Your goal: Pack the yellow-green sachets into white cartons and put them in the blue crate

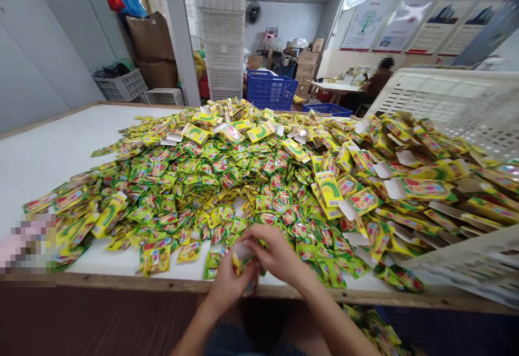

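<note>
White tabletop with wooden edge (40,153): it carries a wide heap of small shiny green packets (190,167).
White perforated plastic crate (438,91): at right, yellow-green cardboard cartons (421,188) spill from it.
Hands: left hand (227,283) grips a small yellow carton with white flap (242,252), near front edge; right hand (273,250) bends fingers at flap, pinching I cannot tell.
Good handling: soft grip, flap uncreased.

White tabletop (36,156) bare at far left; packet heap (211,183) blocks middle, tilted crate (441,96) right.
</note>
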{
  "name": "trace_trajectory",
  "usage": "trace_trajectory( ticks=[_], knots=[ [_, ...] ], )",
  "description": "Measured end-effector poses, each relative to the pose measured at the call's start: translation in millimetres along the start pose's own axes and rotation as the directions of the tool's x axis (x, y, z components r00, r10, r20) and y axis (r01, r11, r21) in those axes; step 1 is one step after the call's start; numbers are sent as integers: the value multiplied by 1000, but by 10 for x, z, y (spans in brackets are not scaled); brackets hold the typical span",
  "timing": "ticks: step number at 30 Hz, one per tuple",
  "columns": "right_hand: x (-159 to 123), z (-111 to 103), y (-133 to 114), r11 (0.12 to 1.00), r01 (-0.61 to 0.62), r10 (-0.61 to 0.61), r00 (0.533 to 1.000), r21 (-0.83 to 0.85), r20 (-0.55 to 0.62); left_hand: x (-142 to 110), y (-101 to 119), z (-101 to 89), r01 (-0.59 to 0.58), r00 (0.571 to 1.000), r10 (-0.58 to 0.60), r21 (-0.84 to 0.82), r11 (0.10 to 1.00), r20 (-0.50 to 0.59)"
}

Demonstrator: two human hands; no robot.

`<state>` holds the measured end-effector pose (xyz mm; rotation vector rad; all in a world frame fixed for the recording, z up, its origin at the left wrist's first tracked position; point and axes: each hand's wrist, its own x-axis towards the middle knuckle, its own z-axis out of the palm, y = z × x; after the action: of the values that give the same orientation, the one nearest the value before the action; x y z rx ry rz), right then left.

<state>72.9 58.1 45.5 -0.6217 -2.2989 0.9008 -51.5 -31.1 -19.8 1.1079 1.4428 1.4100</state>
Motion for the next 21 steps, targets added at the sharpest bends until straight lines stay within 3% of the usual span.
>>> trace_trajectory(
  ticks=[3,5,8,11,21],
  knots=[
    [336,292,196,986,-79,68,994,-148,-81,-1,-114,-68,85,969,-119,-158,984,-218],
    [561,504,347,933,-77,85,996,-353,6,-16,-186,-128,43,939,-125,-251,967,-321],
    [833,842,494,880,-35,108,986,-473,128,-32,-247,-182,8,935,-131,-350,937,-328],
    [1002,1072,574,852,-35,130,981,-523,147,-29,-268,-193,-5,944,-119,-372,928,-308],
    [912,976,729,873,-62,137,983,-483,122,-13,-241,-173,14,955,-129,-391,920,-269]
  ],
)
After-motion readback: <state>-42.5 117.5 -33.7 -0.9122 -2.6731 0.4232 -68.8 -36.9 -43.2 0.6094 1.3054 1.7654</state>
